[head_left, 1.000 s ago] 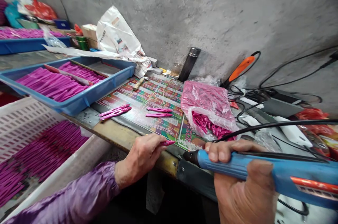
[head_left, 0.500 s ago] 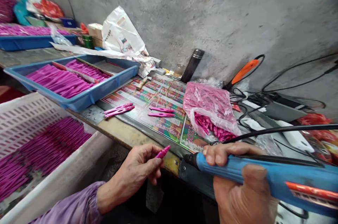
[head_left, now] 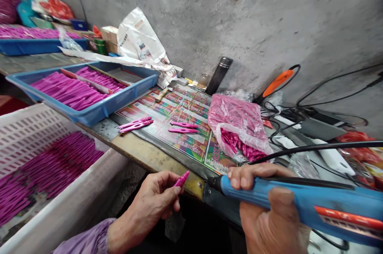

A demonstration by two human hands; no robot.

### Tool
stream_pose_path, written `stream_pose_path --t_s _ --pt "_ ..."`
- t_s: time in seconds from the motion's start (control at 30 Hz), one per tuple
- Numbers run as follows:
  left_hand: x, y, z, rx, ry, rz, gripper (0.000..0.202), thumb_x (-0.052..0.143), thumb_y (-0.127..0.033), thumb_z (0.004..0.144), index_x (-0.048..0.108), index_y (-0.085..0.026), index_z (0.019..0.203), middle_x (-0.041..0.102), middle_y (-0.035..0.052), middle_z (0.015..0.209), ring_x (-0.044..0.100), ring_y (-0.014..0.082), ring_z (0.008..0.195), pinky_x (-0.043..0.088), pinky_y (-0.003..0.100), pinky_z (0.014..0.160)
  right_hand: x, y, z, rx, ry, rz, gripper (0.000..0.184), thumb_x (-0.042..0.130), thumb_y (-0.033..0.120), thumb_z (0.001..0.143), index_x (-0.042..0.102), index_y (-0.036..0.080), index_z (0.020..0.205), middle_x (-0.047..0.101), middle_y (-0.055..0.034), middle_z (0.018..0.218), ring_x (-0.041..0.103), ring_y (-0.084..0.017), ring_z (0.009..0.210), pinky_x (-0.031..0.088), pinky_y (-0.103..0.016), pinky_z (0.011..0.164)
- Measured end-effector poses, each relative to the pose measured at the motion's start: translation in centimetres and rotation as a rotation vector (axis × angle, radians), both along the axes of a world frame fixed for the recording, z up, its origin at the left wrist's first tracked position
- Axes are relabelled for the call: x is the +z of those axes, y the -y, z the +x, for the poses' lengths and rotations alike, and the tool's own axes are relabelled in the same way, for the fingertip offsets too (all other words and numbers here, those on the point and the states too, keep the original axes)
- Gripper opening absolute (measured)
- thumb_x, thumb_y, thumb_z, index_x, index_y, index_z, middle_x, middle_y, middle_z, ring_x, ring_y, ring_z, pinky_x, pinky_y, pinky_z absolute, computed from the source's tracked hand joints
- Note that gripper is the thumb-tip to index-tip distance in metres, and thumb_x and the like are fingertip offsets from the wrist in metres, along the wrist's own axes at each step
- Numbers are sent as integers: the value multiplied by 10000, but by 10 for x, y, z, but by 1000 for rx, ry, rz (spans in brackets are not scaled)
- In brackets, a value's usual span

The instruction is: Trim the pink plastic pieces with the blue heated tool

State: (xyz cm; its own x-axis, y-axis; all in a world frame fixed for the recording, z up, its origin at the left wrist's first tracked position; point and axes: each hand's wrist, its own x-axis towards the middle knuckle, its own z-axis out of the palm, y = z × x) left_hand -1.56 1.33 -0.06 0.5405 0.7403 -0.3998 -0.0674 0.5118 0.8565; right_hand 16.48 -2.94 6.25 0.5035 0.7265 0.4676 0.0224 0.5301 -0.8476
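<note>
Between thumb and fingers, my left hand point(head_left: 154, 200) pinches a small magenta plastic piece point(head_left: 182, 179) with a pointed tip; most of it is hidden in the hand. My right hand point(head_left: 269, 210) is wrapped round a blue electric screwdriver point(head_left: 254, 192), its black nose pointing left toward the magenta piece, apart from it. Beyond my hands, two slim magenta parts point(head_left: 183, 127) lie on the printed mat point(head_left: 185, 146), with a small stack of similar parts point(head_left: 135, 124) to their left. An open plastic bag point(head_left: 236, 114) of small magenta pieces lies on the right.
A blue tray point(head_left: 89, 116) of magenta parts stands at the left, above a white crate point(head_left: 32, 142) holding more. A wooden-handled tool point(head_left: 162, 95), a dark cylinder point(head_left: 219, 75) and an orange-handled tool point(head_left: 278, 82) lie toward the wall. Black cables point(head_left: 317, 147) run along the right.
My left hand has moved slightly down and left with the magenta piece. The electric screwdriver in my right hand has shifted slightly left. Both grips look the same.
</note>
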Motion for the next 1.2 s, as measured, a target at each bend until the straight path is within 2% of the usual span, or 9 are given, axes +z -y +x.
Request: stream_pose_path --t_s 0.37,0.73,0.93,1.2 --pt "-8 7 6 30 12 -86 619 846 -662 597 605 -151 851 587 -33 521 347 25 365 187 168 394 -1 0 -2 10 -16 -5 291 737 504 840 622 238 863 566 32 648 549 -145 614 529 -331 651" --pt "-15 14 10 67 25 -150 506 817 -546 629 623 -141 863 617 -1 580 425 43 398 198 170 396 -3 3 -3 22 0 2 265 722 481 857 621 237 878 570 35 669 547 -134 621 528 -323 670" --pt "-11 15 11 62 11 -153 521 824 -553 605 617 -140 847 606 -8 558 385 28 376 183 172 396 -2 2 -4 35 -2 -6 293 740 510 842 634 239 877 571 36 659 558 -139 611 525 -322 652" --pt "-18 18 13 73 15 -181 481 813 -509 626 617 -149 876 615 -11 565 385 34 380 165 184 405 -2 3 -5 24 5 -6 307 736 526 843 632 239 872 574 33 663 559 -145 615 528 -339 675"
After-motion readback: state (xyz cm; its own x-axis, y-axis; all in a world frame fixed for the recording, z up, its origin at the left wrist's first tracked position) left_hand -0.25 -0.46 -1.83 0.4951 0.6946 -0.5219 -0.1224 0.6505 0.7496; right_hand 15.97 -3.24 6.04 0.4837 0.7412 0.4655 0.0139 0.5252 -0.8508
